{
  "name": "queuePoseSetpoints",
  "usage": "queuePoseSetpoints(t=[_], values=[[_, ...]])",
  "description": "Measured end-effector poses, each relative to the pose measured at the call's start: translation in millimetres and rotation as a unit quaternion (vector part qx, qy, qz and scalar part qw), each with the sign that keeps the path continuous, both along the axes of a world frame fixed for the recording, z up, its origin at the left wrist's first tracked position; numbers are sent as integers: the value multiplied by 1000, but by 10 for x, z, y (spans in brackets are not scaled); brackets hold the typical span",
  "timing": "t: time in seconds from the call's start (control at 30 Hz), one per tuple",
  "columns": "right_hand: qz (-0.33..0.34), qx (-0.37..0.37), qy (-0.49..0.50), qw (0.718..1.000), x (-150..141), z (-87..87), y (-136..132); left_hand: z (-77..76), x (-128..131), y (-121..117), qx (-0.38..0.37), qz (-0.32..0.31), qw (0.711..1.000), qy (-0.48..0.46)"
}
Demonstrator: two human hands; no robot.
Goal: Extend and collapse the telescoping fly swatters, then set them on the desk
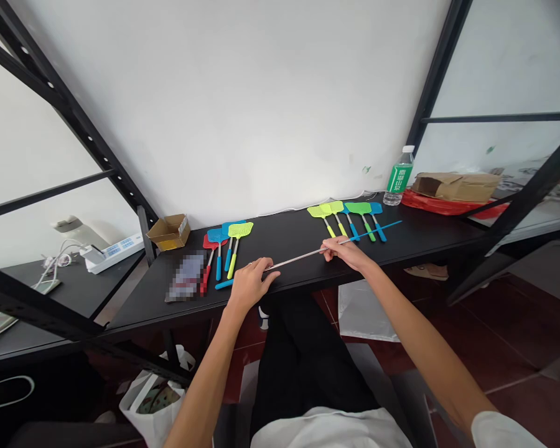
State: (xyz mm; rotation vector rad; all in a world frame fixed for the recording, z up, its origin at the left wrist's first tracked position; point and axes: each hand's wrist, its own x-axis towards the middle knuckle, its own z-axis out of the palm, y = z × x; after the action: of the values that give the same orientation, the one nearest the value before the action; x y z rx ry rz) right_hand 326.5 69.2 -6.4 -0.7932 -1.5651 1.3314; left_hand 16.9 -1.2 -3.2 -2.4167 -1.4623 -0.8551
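Note:
A long fly swatter (299, 257) with a metal shaft stretches between my two hands above the black desk. Its blue handle sticks out past my left hand (252, 281), whose fingers are closed around the handle end of the shaft. My right hand (344, 252) pinches the shaft close to the blue head, which is seen edge-on. Left of centre lie a yellow-green swatter (239, 231), a red swatter (208, 274) and blue swatters (218, 236). Beyond my right hand is a row of shorter swatters, including a green swatter (360, 210) and yellow ones.
An open cardboard box (168, 232) stands at the desk's left end, behind a blurred flat item (186, 277). On the right are a water bottle (398, 177) and a torn carton (457, 186) on red plastic. Black metal posts (441, 59) frame both sides.

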Motion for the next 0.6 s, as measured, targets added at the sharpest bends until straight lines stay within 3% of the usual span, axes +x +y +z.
queuePoseSetpoints(t=[0.4, 0.6], values=[[-12, -2, 3, 1000, -16, 13, -19, 25, 3, -12, -2, -12, 1000, 14], [-9, -4, 0, 1000, -18, 22, -22, -9, -3, 13, -6, 13, 1000, 15]])
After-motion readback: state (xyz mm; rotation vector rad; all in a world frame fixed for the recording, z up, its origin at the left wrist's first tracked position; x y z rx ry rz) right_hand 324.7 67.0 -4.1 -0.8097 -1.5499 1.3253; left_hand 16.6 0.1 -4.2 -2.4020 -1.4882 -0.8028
